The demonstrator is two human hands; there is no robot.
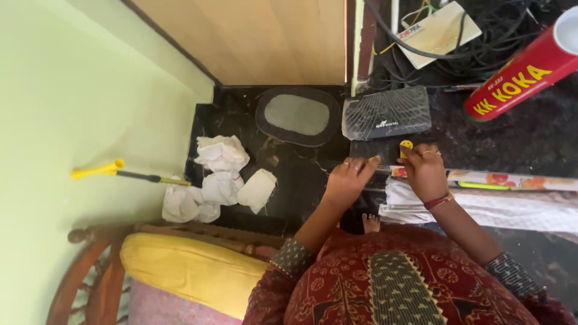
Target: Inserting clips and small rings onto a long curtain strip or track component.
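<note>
Yellow cutter (406,146) pinched in the right hand (423,171) sits at the end of a floral paper roll (506,180) on the dark counter (530,138), left hand (349,179) pressing beside; cutting appears barely begun.

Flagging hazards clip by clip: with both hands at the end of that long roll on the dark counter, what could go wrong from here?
1. The left hand and right hand crowd one end of the patterned roll, near a small yellow-handled tool; if it has a blade, a slip might nick fingers.
2. The roll lies on loose white sheets at the counter edge; it may slide off.
3. Crumpled white paper nearby could get swept off.
</note>
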